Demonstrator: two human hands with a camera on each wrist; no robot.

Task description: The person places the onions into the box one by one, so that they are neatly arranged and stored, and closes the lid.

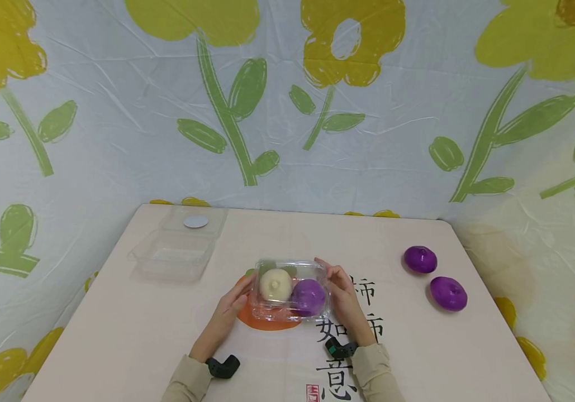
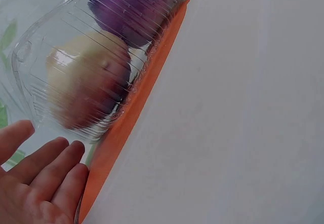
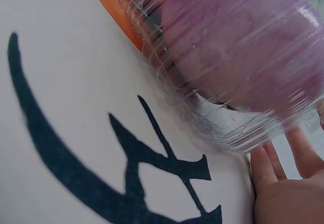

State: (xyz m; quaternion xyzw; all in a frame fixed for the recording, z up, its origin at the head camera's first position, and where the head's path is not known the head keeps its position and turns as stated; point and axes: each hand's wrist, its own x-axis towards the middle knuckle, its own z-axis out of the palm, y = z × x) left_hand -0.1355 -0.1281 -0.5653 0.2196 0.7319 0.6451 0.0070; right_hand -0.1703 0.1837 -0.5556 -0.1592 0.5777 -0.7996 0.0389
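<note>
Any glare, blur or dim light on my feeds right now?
Head: fairly even light, small glints on the clear box; left wrist: dimmer, white glare over the pale round piece; right wrist: plastic ridges streak and haze the purple piece.

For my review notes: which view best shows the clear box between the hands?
The head view: the clear box appears whole there. The left wrist view crops it at the top; the right wrist view, at the top and right.
</note>
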